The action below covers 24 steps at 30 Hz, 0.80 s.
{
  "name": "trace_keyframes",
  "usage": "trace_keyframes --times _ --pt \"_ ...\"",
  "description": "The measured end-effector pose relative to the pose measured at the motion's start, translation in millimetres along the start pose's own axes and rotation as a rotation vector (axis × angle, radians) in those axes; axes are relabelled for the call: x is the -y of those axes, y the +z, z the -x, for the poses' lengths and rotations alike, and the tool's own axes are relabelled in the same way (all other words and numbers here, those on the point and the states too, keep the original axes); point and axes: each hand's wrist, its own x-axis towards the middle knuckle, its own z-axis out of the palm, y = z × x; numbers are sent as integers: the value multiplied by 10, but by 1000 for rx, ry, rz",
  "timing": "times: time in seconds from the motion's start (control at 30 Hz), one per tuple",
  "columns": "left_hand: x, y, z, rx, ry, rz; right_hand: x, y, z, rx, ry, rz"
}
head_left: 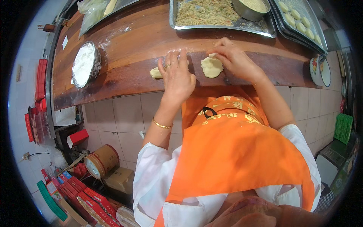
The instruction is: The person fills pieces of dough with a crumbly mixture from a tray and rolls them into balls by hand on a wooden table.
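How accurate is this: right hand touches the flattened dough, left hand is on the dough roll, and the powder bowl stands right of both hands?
Nearly: the right hand touches the flattened dough and the left hand is on the dough roll, but the head view shows the powder bowl left of both hands, not right.

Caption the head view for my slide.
Left hand over a pale dough piece, right hand at the edge of a flattened dough round, on a wooden table.

The tabletop [136, 49] is smooth wood, the filling tray [223, 27] shiny metal, the dough disc [212, 68] matt, the apron [242, 159] cloth.
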Motion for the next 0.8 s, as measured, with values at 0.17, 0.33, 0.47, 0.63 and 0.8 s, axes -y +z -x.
trace_keyframes --times 0.17,0.33,0.47,0.63,0.8 --pt "-91 20 -8 -102 55 44 121 -60 -6 252 53 -12" --pt "-153 67 -153 -75 153 169 16 111 -86 10 -239 -56" --pt "-309 189 -519 26 120 568 -38 -91 -34 -239 -111 -234" --pt "-482 658 -872 -18 330 247 -175 -270 114 -598 -60 -224" --pt "-447 683 -863 56 388 -117 -345 -361 445 -608 56 -286"
